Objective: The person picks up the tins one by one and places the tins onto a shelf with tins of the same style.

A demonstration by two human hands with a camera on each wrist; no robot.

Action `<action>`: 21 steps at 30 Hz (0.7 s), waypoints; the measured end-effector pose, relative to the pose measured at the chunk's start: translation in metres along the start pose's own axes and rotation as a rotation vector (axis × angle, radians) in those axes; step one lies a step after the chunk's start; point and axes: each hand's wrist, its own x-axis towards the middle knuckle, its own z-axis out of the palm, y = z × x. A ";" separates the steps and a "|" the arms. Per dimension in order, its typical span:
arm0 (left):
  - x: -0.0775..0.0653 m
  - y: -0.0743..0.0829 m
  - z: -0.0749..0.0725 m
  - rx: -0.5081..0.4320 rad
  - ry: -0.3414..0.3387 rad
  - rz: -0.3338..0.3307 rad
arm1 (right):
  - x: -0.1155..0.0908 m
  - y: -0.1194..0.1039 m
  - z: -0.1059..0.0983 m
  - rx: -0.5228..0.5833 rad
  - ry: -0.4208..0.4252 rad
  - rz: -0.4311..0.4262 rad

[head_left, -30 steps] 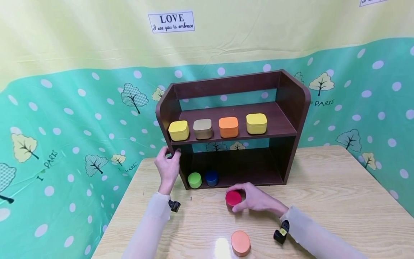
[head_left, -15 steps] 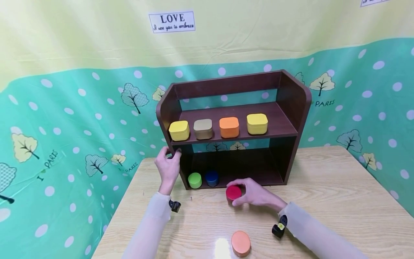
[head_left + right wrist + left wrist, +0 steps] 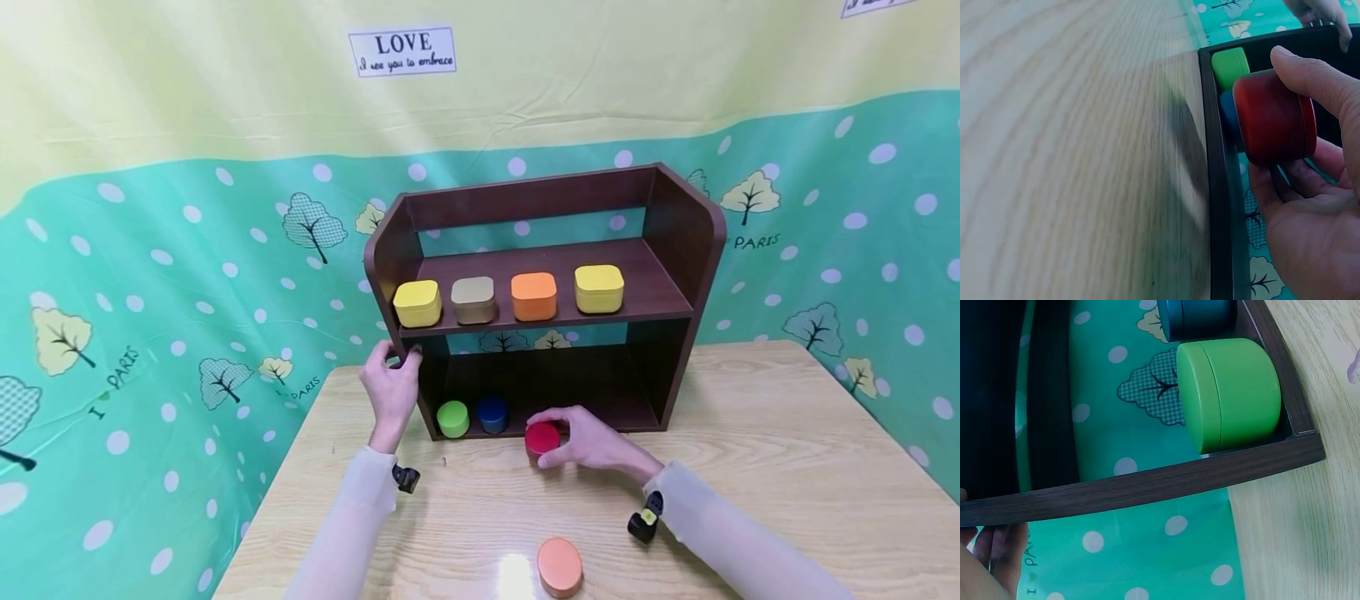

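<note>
My right hand (image 3: 594, 440) holds a small round red tin (image 3: 542, 438) between thumb and fingers, at the front edge of the lower shelf. In the right wrist view the red tin (image 3: 1272, 115) hangs over that edge, overlapping a blue round tin (image 3: 1230, 115) behind it. My left hand (image 3: 392, 392) grips the left side panel of a dark brown two-tier shelf (image 3: 686, 250), thumb inside and fingers outside. On the lower board, a green round tin (image 3: 1235, 394) stands in the left corner, with the blue tin (image 3: 492, 414) to its right.
Along the upper board stand two yellow square tins (image 3: 417, 303) (image 3: 599, 289), a grey-brown one (image 3: 474, 300) and an orange one (image 3: 534, 297). A coral round tin (image 3: 559, 567) sits on the wooden table (image 3: 765, 433) near the front. A patterned green curtain (image 3: 247, 200) hangs behind.
My right hand has carried the red tin away from me, from over the table up to the lower shelf's front edge. My left hand keeps its grip on the side panel.
</note>
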 end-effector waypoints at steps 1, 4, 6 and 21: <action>0.000 0.000 0.000 -0.001 -0.001 0.003 | 0.001 0.000 0.000 0.001 0.001 0.000; 0.000 0.000 0.000 -0.007 -0.005 0.004 | 0.003 0.000 -0.001 0.009 0.006 0.002; 0.000 0.000 0.000 -0.005 -0.005 0.002 | 0.004 0.001 -0.002 0.010 0.012 0.006; 0.000 -0.002 0.000 -0.007 -0.014 0.018 | 0.018 0.003 -0.009 0.005 0.043 0.026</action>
